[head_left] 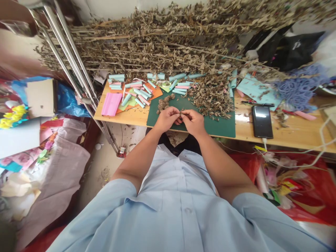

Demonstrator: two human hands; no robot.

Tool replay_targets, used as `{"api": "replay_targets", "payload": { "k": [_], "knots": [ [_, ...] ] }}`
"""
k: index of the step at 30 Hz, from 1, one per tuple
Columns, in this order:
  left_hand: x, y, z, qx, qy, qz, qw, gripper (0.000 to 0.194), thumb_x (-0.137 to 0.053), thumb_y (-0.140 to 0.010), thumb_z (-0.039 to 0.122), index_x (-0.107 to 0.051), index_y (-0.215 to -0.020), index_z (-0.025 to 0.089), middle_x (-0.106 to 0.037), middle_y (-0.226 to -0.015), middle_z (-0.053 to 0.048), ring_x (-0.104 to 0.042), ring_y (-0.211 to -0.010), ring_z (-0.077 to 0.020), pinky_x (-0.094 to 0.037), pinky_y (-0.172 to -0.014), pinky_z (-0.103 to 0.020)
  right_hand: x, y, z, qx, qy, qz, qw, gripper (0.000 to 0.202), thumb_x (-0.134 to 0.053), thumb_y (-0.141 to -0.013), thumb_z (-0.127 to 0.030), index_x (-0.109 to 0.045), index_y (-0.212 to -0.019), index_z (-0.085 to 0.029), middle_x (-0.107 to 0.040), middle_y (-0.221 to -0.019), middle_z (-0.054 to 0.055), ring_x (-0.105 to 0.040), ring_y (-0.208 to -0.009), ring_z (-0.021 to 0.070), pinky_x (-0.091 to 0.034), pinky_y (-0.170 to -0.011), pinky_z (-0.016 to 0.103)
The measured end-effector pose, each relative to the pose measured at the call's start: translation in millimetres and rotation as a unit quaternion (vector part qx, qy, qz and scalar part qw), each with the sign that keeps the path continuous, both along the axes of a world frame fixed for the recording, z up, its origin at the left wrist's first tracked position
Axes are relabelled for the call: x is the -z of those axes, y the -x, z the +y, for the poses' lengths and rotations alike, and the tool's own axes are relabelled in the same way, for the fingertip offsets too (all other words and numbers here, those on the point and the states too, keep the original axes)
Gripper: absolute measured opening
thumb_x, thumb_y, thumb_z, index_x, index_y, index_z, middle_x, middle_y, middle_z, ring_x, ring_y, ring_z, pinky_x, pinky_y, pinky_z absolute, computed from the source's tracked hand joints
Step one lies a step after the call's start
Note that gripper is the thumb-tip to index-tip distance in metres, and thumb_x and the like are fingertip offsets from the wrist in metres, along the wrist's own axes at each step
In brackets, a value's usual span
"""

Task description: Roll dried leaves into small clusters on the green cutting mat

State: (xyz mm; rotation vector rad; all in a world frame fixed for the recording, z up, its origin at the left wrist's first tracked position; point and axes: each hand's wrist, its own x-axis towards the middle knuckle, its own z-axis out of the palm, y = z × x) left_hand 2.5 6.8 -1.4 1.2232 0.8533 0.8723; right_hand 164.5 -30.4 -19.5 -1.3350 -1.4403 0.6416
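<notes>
My left hand (168, 119) and my right hand (193, 121) meet at the front edge of a green cutting mat (220, 129). Thumb and fingers of both are pinched together, tip to tip, around something small that the fingers mostly hide. Just beyond my left hand lies a small heap of brown crumpled balls (163, 104), seemingly of dried leaf. A larger pile of loose dried leaves (212, 96) covers the mat's right side, beyond my right hand.
Long dried leafy stalks (157, 49) fill the table's back. Rolled blue and pink paper pieces (141, 93) lie left of the mat, with a pink sheet (111, 104). A phone (262, 121) with a cable and purple cord (301, 87) lie right. Metal poles (70, 52) stand left.
</notes>
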Motion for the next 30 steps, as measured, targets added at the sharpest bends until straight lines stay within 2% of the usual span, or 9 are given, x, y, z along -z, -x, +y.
{"api": "replay_targets", "payload": {
  "k": [4,10,24,30],
  "knots": [
    [-0.9,0.2,0.5,0.005,0.008,-0.001,1.000,0.010,-0.061,-0.086,0.015,-0.056,-0.095,0.014,-0.066,-0.068,0.001,-0.070,-0.063,-0.0129,-0.058,-0.061,-0.024,1.4,-0.1,0.2,0.002,0.005,0.005,1.000,0.016,-0.067,-0.088,-0.032,-0.074,-0.098,-0.021,-0.076,-0.090,0.004,-0.069,-0.073,0.0184,-0.057,-0.072,0.035],
    [0.6,0.8,2.7,0.012,0.046,-0.010,0.999,0.023,-0.052,-0.075,0.004,-0.056,-0.096,0.014,-0.068,-0.075,0.000,-0.072,-0.067,-0.0134,-0.059,-0.065,-0.025,4.5,-0.2,1.3,0.008,0.002,0.011,1.000,0.017,-0.067,-0.089,-0.033,-0.074,-0.099,-0.022,-0.076,-0.091,0.005,-0.070,-0.075,0.0196,-0.059,-0.074,0.037],
    [0.1,-0.3,1.3,0.005,0.022,0.015,1.000,0.011,-0.053,-0.087,0.009,-0.056,-0.097,0.014,-0.067,-0.071,0.001,-0.071,-0.066,-0.0127,-0.060,-0.066,-0.026,0.2,0.2,0.5,0.012,0.001,-0.003,1.000,0.017,-0.067,-0.087,-0.033,-0.074,-0.097,-0.021,-0.076,-0.088,0.004,-0.068,-0.072,0.0180,-0.058,-0.074,0.035],
    [2.1,-0.7,1.5,0.001,0.009,0.024,1.000,0.009,-0.057,-0.088,0.011,-0.056,-0.096,0.014,-0.068,-0.070,0.001,-0.072,-0.066,-0.0125,-0.061,-0.065,-0.025,-1.1,0.2,0.3,0.013,0.010,-0.008,1.000,0.019,-0.065,-0.087,-0.033,-0.074,-0.098,-0.021,-0.076,-0.087,0.004,-0.068,-0.073,0.0179,-0.058,-0.075,0.035]
  ]
}}
